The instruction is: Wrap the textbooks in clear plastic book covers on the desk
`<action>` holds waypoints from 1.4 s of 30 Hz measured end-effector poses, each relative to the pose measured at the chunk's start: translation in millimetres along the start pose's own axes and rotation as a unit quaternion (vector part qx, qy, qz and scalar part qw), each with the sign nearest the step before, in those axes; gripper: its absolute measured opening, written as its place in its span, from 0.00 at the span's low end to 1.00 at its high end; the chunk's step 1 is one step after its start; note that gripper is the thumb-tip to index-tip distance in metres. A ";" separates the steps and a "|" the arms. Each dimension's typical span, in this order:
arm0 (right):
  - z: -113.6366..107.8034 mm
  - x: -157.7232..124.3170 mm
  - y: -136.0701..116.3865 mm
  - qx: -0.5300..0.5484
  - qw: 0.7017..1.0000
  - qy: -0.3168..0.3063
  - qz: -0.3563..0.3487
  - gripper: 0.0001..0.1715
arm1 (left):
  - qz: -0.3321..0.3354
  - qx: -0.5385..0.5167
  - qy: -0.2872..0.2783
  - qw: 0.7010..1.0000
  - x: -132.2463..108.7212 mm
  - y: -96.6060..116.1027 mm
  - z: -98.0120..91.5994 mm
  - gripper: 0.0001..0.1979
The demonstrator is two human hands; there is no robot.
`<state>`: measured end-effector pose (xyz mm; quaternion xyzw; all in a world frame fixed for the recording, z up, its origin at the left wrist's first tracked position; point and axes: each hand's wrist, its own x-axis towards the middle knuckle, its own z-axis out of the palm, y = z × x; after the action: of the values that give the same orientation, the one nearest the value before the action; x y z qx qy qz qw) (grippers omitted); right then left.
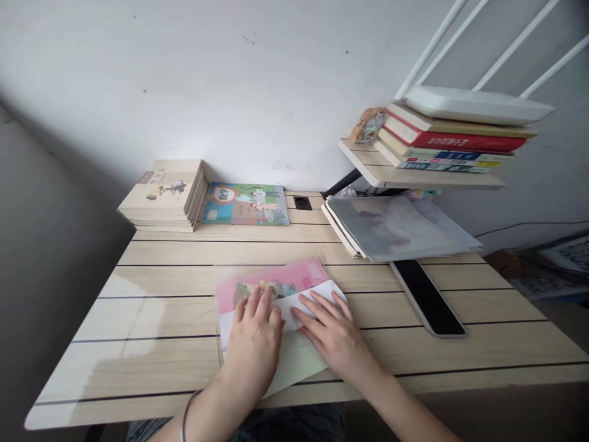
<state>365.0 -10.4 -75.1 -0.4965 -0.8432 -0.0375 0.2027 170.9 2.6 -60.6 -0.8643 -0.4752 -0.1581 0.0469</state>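
Observation:
A thin book (299,359) with a pink, white and pale green cover lies at an angle near the table's front edge. A clear plastic sheet (219,334) shows along its left side, and a white strip of paper or cover flap (334,288) runs across its middle. My left hand (256,331) rests on the left part of the book, fingers slightly bent and pressing down near the white strip. Flat on the strip's right part lies my right hand (334,331), its fingers spread. Both palms hide part of the cover.
At the back left are a stack of books (161,196) and a colourful textbook (246,204). A phone (430,298) lies to the right, below a pile of folders and papers (396,227). Above them, a small raised shelf (372,172) carries books (455,141) and a white box-like device (478,104).

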 end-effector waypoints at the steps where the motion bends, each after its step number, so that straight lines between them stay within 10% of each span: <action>1: 0.7 -0.1 -0.3 -0.003 1.000 0.003 0.000 0.17 | -0.011 0.004 -0.003 1.000 2.1 -1.0 -0.9 0.12; 37: 2.0 10.3 6.7 0.025 0.997 0.031 -0.066 0.17 | -0.100 -0.016 -0.019 0.995 2.4 -0.3 3.6 0.23; 42: 2.4 2.3 9.8 -0.010 0.999 0.047 0.027 0.16 | -0.105 -0.021 -0.034 0.994 4.3 0.5 -0.1 0.23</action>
<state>371.7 -3.0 -77.8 -0.5185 -0.8189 -0.0635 0.2378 173.4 5.8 -59.1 -0.8154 -0.5612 -0.1424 -0.0039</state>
